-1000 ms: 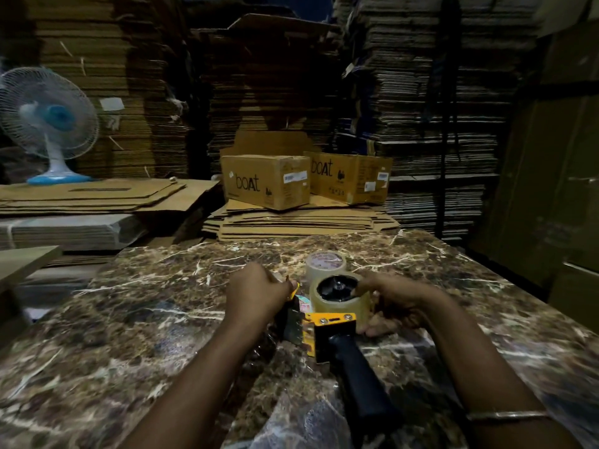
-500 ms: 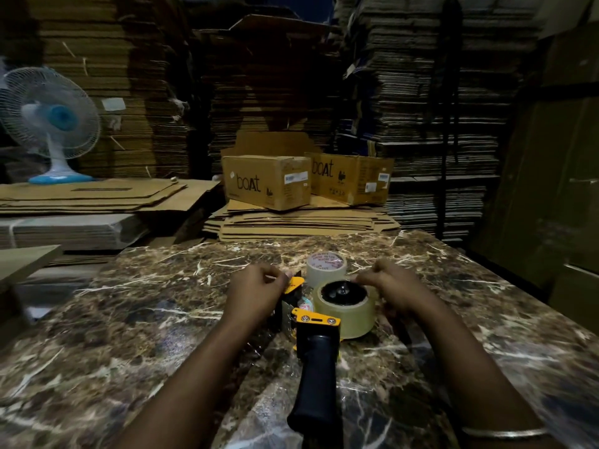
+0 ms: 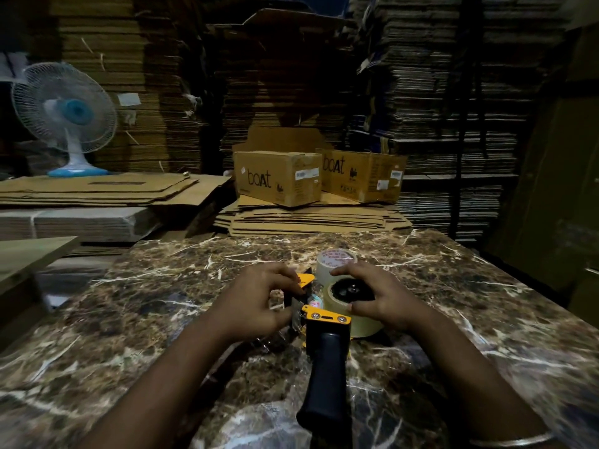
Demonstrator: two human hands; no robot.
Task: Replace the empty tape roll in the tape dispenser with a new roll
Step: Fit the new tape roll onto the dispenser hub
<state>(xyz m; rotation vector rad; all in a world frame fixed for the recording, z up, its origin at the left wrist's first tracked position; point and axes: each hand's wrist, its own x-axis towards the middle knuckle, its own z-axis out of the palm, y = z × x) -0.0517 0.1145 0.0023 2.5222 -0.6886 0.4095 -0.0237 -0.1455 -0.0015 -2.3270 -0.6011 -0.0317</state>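
Note:
A yellow tape dispenser [image 3: 326, 319] with a black handle [image 3: 325, 380] lies on the marble table [image 3: 129, 335], handle toward me. A pale tape roll [image 3: 363, 324] sits on its black hub [image 3: 351, 290]. My right hand [image 3: 382, 296] grips this roll from the right, fingers over the top and thumb on the side. My left hand [image 3: 256, 303] pinches the dispenser's front end by the yellow flap [image 3: 304, 280] and metal plate. A second roll [image 3: 334, 262] with red print stands just behind, partly hidden by my right fingers.
Crumpled clear plastic wrap [image 3: 282, 341] lies by the dispenser. Behind the table are two "boat" cartons [image 3: 278, 181] on flattened cardboard, tall cardboard stacks, and a white-blue fan [image 3: 66, 115] at the left. A wooden board edge [image 3: 29, 254] juts in at the left.
The dispenser has swung so its handle points straight toward me and now lies flat. My right hand has spread over the mounted roll; my left hand shifted onto the front plate.

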